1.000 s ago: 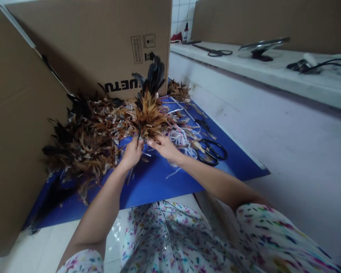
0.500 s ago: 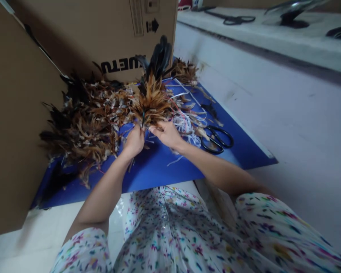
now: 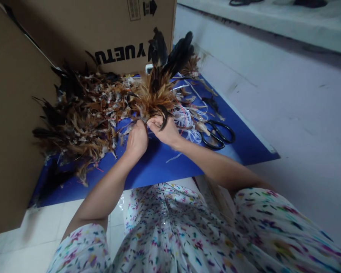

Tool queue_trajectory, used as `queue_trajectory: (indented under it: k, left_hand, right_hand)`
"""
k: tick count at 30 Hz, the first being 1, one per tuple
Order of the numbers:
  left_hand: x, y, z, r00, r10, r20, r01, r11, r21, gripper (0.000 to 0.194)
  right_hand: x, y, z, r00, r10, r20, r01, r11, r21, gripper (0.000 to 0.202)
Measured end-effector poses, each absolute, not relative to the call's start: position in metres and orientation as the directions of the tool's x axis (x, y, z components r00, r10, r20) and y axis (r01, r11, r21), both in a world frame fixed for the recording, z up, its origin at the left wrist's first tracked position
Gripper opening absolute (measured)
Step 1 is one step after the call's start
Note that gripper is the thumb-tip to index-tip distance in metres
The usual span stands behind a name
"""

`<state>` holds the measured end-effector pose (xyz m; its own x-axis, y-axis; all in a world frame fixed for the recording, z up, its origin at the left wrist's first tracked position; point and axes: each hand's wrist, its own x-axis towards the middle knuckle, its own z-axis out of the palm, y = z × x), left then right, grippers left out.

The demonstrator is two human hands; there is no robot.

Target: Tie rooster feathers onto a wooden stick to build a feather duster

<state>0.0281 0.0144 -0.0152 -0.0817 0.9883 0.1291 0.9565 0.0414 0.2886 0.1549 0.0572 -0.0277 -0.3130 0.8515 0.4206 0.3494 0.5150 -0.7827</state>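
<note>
A bundle of brown feathers (image 3: 156, 91) with long black plumes at its top stands upright over the blue board (image 3: 159, 163). My left hand (image 3: 138, 138) is closed at the bundle's lower end, beside my right hand. My right hand (image 3: 163, 131) pinches the base of the bundle, and a dark curved feather lies across its fingers. The fingertips meet closely, so the exact stems between them are hidden. Left of my hands spreads a large heap of loose brown and black feathers (image 3: 88, 113).
Black-handled scissors (image 3: 216, 134) lie right of my hands, near a tangle of white plastic strips (image 3: 186, 121). A cardboard box (image 3: 74, 30) stands behind and at the left. A pale wall (image 3: 258, 83) with a ledge (image 3: 272, 19) borders the right side.
The feather bundle has tilted and its black plumes have spread apart to the right. A dark curved feather now shows over my right hand. My left hand has turned, its back more in view.
</note>
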Motion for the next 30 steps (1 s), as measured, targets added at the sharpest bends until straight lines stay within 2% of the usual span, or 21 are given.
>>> queue_trajectory:
  k: [4,11,16,26,30]
  left_hand:
    - [0.029,0.016,-0.023,-0.059,0.976,0.208,0.954,-0.006,0.299,0.023]
    - [0.024,0.020,-0.031,-0.048,0.883,0.467,0.862,-0.200,0.466,0.025]
    - [0.019,0.020,-0.027,-0.079,0.870,0.486,0.807,-0.231,0.544,0.030]
    - [0.021,0.019,-0.035,-0.038,0.840,0.541,0.875,-0.233,0.424,0.032]
    - [0.024,0.015,-0.034,-0.055,0.809,0.585,0.857,-0.262,0.444,0.040]
  right_hand:
    - [0.155,0.061,-0.033,-0.299,0.849,0.436,0.343,0.522,-0.781,0.021]
    - [0.155,0.059,-0.028,-0.285,0.859,0.424,0.318,0.502,-0.804,0.023]
    - [0.155,0.058,-0.024,-0.258,0.873,0.414,0.293,0.479,-0.827,0.024]
    - [0.151,0.065,-0.033,-0.237,0.913,0.333,0.178,0.378,-0.909,0.027]
    - [0.153,0.066,-0.030,-0.229,0.916,0.328,0.104,0.358,-0.928,0.032]
